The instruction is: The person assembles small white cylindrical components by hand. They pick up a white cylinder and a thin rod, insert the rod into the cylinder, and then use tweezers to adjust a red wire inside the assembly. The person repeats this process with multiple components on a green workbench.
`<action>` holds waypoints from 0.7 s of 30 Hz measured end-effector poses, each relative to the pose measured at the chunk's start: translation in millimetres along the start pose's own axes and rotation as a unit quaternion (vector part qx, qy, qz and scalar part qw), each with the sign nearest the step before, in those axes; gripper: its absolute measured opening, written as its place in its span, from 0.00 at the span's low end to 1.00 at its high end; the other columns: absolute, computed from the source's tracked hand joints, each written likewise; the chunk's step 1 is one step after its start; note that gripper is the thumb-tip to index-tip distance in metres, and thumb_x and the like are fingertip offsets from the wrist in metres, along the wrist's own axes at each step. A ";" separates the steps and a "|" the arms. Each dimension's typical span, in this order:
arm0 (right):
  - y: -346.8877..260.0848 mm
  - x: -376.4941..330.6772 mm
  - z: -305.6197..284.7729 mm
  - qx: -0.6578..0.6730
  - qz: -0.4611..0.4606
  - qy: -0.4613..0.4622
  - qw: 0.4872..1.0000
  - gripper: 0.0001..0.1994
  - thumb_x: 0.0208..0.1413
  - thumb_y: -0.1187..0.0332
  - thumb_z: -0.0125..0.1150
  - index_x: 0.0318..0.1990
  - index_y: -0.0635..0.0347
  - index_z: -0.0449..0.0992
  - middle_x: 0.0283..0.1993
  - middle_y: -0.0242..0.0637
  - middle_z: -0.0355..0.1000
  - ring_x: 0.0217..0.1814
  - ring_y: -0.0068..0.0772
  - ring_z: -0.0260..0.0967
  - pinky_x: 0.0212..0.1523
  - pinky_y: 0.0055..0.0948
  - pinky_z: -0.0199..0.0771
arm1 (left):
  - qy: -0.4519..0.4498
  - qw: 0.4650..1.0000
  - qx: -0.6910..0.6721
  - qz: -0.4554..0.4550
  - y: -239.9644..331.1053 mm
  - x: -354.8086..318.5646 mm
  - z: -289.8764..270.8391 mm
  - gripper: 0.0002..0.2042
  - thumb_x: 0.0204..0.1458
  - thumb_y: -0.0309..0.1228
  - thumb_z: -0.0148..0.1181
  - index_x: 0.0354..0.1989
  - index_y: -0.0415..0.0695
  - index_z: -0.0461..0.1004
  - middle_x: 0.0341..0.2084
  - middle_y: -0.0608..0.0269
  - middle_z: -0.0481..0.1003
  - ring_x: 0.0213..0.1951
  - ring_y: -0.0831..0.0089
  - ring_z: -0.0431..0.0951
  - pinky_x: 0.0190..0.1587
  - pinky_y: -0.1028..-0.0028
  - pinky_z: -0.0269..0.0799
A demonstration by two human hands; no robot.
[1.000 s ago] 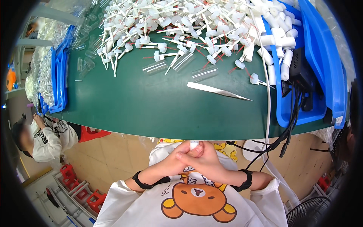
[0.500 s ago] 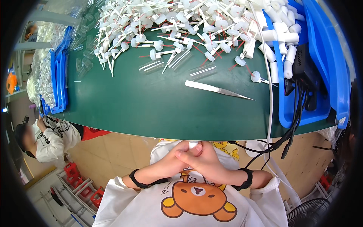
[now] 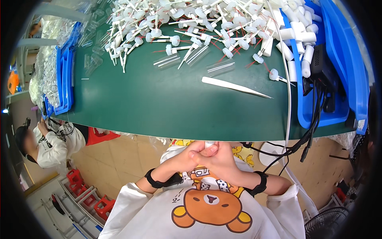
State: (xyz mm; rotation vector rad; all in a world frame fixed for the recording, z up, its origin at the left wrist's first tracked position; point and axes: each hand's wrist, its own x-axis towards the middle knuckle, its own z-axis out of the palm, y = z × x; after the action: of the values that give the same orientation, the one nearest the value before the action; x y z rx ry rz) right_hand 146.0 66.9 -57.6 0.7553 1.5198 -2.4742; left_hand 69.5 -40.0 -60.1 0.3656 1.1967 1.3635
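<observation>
Just below the table's front edge, my left hand (image 3: 186, 157) and my right hand (image 3: 223, 161) are pressed together with fingers closed. Between them the top of a small white cylindrical piece (image 3: 209, 144) shows; most of it is hidden by my fingers. White tweezers (image 3: 234, 87) lie on the green tabletop (image 3: 159, 107) beyond my hands. Behind the tweezers are short clear tubes (image 3: 221, 67) and a large heap of white stick-like parts with round translucent discs and thin red wires (image 3: 191, 18).
At the right, a blue bin (image 3: 304, 117) holds white foam-like cylinders (image 3: 305, 36), a black box (image 3: 321, 63) and cables (image 3: 316, 115). A white cord (image 3: 289, 99) crosses the table. Blue trays (image 3: 65, 79) of bagged parts stand at the left, near another person (image 3: 59, 137).
The table and everything on it have shifted slightly in view. My hands stay clasped round the white piece, now slightly higher and to the right in the picture.
</observation>
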 end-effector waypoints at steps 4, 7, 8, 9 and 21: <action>-3.3 -2.5 3.5 -0.035 0.009 0.004 0.999 0.16 0.45 0.71 0.65 0.38 0.67 0.65 0.33 0.32 0.67 0.34 0.18 0.65 0.33 0.18 0.68 | 0.014 1.000 -0.008 -0.018 7.2 -2.2 2.1 0.15 0.61 0.40 0.41 0.39 0.40 0.65 0.31 0.71 0.67 0.34 0.84 0.64 0.38 0.81 0.63; -5.6 -1.9 1.0 -0.018 0.019 -0.028 0.999 0.16 0.48 0.68 0.63 0.39 0.67 0.65 0.33 0.32 0.67 0.35 0.17 0.64 0.33 0.18 0.68 | 0.041 0.997 -0.024 -0.061 19.9 -5.0 9.2 0.14 0.61 0.39 0.42 0.38 0.39 0.65 0.30 0.71 0.66 0.33 0.85 0.63 0.37 0.82 0.63; -6.1 -4.1 0.5 -0.002 0.037 -0.035 0.999 0.16 0.48 0.67 0.62 0.39 0.67 0.65 0.33 0.31 0.66 0.35 0.17 0.64 0.32 0.18 0.67 | 0.050 0.995 -0.027 -0.081 21.3 -6.0 11.1 0.14 0.61 0.39 0.42 0.38 0.39 0.65 0.30 0.71 0.66 0.33 0.85 0.63 0.37 0.82 0.63; -10.1 -4.5 0.2 0.014 0.051 -0.044 0.998 0.16 0.49 0.66 0.61 0.40 0.67 0.65 0.33 0.31 0.66 0.34 0.16 0.63 0.31 0.17 0.67 | 0.050 0.995 -0.034 -0.085 19.3 -5.4 11.7 0.13 0.61 0.38 0.41 0.39 0.39 0.64 0.31 0.70 0.66 0.33 0.85 0.63 0.38 0.82 0.63; -49.7 -22.8 -10.6 -0.006 0.166 -0.140 0.976 0.18 0.54 0.64 0.57 0.47 0.62 0.61 0.34 0.29 0.65 0.28 0.13 0.61 0.26 0.15 0.62 | 0.036 0.999 -0.024 -0.029 18.5 -26.0 21.3 0.12 0.58 0.31 0.45 0.46 0.38 0.57 0.36 0.63 0.66 0.38 0.80 0.67 0.41 0.78 0.65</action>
State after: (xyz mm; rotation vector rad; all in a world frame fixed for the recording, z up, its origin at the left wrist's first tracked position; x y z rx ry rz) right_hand 150.9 96.8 -10.9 0.5724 1.1995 -2.2106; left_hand 82.4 -49.0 -25.1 0.2479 1.2215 1.3621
